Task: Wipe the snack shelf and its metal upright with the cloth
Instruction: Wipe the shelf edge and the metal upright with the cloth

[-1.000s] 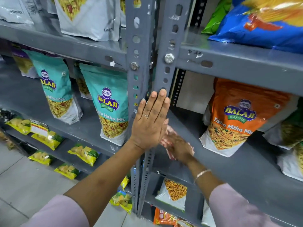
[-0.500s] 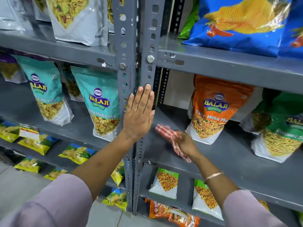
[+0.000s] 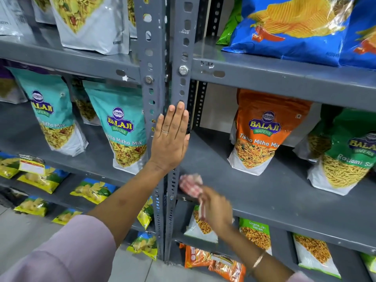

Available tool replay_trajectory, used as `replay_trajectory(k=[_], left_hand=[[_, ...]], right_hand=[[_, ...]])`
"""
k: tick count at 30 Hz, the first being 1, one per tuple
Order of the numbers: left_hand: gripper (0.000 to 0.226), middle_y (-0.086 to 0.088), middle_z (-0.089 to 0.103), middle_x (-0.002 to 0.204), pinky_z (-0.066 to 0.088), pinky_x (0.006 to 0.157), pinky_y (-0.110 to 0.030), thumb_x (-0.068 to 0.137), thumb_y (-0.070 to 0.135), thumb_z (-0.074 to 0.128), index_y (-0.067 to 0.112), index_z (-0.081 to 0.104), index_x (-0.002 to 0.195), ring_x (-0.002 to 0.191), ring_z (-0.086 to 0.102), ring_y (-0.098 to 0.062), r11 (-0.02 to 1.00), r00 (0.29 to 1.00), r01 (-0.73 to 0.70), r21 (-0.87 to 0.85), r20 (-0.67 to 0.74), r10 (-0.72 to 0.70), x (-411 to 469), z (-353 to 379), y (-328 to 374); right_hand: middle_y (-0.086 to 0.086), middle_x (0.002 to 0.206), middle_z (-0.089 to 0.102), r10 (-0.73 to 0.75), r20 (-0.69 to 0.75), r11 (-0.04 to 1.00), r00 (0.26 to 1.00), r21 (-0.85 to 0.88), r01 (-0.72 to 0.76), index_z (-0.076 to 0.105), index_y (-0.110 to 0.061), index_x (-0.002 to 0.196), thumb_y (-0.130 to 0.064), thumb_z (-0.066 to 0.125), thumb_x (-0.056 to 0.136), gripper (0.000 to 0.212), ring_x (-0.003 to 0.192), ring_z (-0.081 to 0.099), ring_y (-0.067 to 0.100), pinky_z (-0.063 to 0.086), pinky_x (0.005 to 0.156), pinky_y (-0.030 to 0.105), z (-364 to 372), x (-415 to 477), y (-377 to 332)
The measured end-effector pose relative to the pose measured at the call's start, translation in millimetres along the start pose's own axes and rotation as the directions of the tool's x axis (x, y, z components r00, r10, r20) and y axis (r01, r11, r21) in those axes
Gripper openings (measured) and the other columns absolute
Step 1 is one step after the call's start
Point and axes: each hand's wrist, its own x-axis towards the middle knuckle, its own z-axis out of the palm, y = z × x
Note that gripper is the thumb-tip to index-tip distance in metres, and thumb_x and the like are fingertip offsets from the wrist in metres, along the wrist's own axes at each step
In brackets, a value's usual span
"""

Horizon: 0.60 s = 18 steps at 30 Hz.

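A grey perforated metal upright (image 3: 180, 47) runs top to bottom in the middle of the view. My left hand (image 3: 169, 139) lies flat against it, fingers straight and together, holding nothing. To its right is the grey snack shelf (image 3: 264, 192). My right hand (image 3: 215, 210), blurred by motion, grips a red-and-white checked cloth (image 3: 190, 185) at the shelf's front left corner, next to the upright. Part of the cloth hangs below the shelf edge.
An orange Balaji snack bag (image 3: 262, 131) and a green one (image 3: 345, 155) stand on the shelf to the right. Teal bags (image 3: 122, 127) fill the left bay. Blue chip bags (image 3: 295, 27) lie on the shelf above, and small packets (image 3: 254, 233) sit below.
My right hand has drawn the cloth forward and down to the shelf's front left corner. The view has shifted right and closer; my left hand stays flat on the upright.
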Motion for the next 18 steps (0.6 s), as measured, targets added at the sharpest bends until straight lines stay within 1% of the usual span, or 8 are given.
replay_trajectory(k=[3,5,8,10,11,13,16,18], left_hand=[[0.077,-0.001,-0.025,0.155,-0.004,0.117,-0.034,0.091,0.021,0.034,0.011,-0.017,0.149,0.144,-0.015,-0.016,1.000,1.000,0.000,-0.007,0.000,0.000,-3,1,-3],[0.078,0.000,-0.025,0.155,-0.004,0.117,-0.034,0.091,0.021,0.035,0.011,-0.017,0.149,0.144,-0.016,-0.016,1.000,1.000,0.001,-0.009,-0.002,-0.001,0,1,-3],[0.080,-0.001,-0.027,0.154,-0.005,0.117,-0.034,0.090,0.021,0.036,0.011,-0.018,0.148,0.143,-0.016,-0.016,1.000,1.000,0.000,-0.006,-0.007,0.000,5,1,1],[0.080,-0.001,-0.027,0.154,-0.005,0.117,-0.034,0.091,0.021,0.035,0.011,-0.019,0.148,0.143,-0.017,-0.016,1.000,1.000,0.005,-0.005,-0.006,-0.005,8,0,4],[0.078,-0.001,-0.027,0.154,-0.005,0.118,-0.034,0.091,0.022,0.034,0.011,-0.018,0.148,0.143,-0.016,-0.016,1.000,1.000,0.007,-0.010,-0.009,-0.007,8,-1,7],[0.069,-0.001,-0.025,0.155,-0.004,0.118,-0.034,0.097,0.023,0.027,0.011,-0.017,0.149,0.144,-0.015,-0.016,1.000,1.000,0.003,-0.018,-0.016,-0.004,6,-1,9],[0.058,-0.002,-0.022,0.156,-0.004,0.118,-0.034,0.101,0.026,0.013,0.010,-0.015,0.149,0.144,-0.013,-0.017,0.999,0.999,-0.011,-0.032,-0.035,0.010,4,4,6],[0.057,-0.003,-0.021,0.156,-0.004,0.118,-0.034,0.102,0.027,0.012,0.010,-0.014,0.149,0.144,-0.012,-0.017,1.000,0.999,-0.013,-0.024,-0.046,0.012,6,6,5]], right_hand=[[0.015,0.115,0.069,0.173,-0.106,0.985,0.979,0.049,-0.168,0.046,-0.026,0.139,-0.017,0.044,0.099,0.041,0.099,0.067,0.036,0.053,0.080,0.039,-4,62,11],[0.020,0.130,0.059,0.182,-0.022,0.983,0.983,-0.009,-0.182,0.034,-0.020,0.145,-0.016,0.042,0.097,0.049,0.112,0.061,0.039,0.052,0.093,0.045,5,88,17],[0.014,0.162,0.010,0.146,0.192,0.934,0.970,-0.351,-0.071,0.008,-0.013,0.153,-0.025,0.030,0.102,0.058,0.149,0.015,0.033,0.018,0.122,0.044,36,98,22],[0.006,0.163,-0.003,-0.048,0.301,0.891,0.952,-0.418,0.177,0.000,-0.019,0.154,-0.034,0.023,0.103,0.058,0.151,0.000,0.025,0.008,0.124,0.041,33,98,21],[0.004,0.163,-0.004,-0.093,0.323,0.882,0.942,-0.412,0.228,-0.001,-0.021,0.154,-0.035,0.023,0.103,0.058,0.151,-0.001,0.023,0.007,0.124,0.039,28,101,22],[0.005,0.163,-0.008,-0.026,0.309,0.886,0.951,-0.434,0.165,-0.004,-0.018,0.154,-0.032,0.024,0.103,0.060,0.151,-0.005,0.023,0.004,0.123,0.039,23,116,32],[0.010,0.161,-0.014,0.233,0.116,0.878,0.966,-0.452,-0.157,-0.009,-0.008,0.152,-0.034,0.020,0.103,0.063,0.150,-0.010,0.029,0.001,0.123,0.045,26,135,38],[0.007,0.159,-0.020,0.051,0.129,0.930,0.990,-0.368,0.000,-0.014,-0.010,0.151,-0.039,0.019,0.102,0.066,0.149,-0.013,0.026,-0.003,0.123,0.042,33,144,33]])
